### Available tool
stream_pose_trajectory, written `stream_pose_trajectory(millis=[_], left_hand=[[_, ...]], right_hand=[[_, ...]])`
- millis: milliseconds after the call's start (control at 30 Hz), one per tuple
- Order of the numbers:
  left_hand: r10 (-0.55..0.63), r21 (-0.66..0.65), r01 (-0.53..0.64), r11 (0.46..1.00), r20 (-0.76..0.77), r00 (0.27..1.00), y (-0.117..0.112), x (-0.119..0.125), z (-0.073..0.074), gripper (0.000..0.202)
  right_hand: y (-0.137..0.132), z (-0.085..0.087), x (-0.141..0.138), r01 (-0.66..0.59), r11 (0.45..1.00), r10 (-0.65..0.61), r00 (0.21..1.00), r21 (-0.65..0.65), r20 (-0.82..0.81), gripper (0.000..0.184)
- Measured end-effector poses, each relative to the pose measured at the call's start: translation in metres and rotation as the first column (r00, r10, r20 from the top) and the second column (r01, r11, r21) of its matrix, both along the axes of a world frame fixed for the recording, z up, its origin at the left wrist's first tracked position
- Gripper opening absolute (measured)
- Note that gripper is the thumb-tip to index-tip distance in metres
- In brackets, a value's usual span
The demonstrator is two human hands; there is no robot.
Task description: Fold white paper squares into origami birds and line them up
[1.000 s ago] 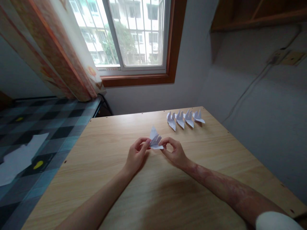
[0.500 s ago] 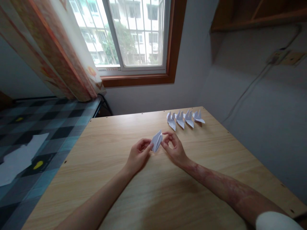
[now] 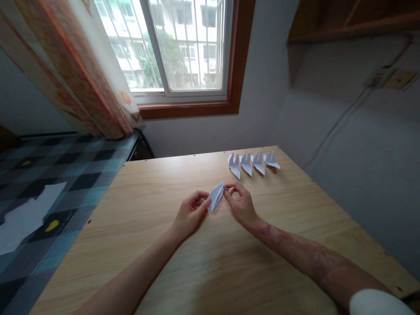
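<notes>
A small white folded paper (image 3: 215, 197) with pointed ends is held between my two hands, tilted above the wooden table (image 3: 157, 262). My left hand (image 3: 193, 211) pinches its left lower side between thumb and fingers. At the upper right tip, the thumb and index finger of my right hand (image 3: 241, 201) are closed on the paper. Several finished-looking origami cranes (image 3: 246, 165) of white paper stand in a row beyond my right hand.
To the left lies a bed or surface with a checked cloth (image 3: 82, 153), bearing white paper sheets (image 3: 29, 218). A window (image 3: 190, 48) with a curtain (image 3: 75, 65) is ahead. On the right wall are a shelf (image 3: 354, 30) and a cable (image 3: 341, 122).
The folded paper has shifted slightly right and toward me. My right thumb and index finger have closed together on its tip; before, they were apart. The row of cranes has not moved.
</notes>
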State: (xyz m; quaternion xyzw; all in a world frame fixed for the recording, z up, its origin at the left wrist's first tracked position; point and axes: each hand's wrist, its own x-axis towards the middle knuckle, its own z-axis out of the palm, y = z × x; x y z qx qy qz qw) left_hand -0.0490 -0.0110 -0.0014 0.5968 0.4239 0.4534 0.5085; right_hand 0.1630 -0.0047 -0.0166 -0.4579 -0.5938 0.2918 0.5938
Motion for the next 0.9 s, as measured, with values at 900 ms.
stream_pose_trajectory(millis=[900], left_hand=[[-0.002, 0.104, 0.009, 0.995, -0.063, 0.998, -0.006, 0.002, 0.008, 0.034]], right_hand=[[0.002, -0.001, -0.003, -0.379, 0.911, 0.346, 0.917, -0.162, -0.198, 0.031]])
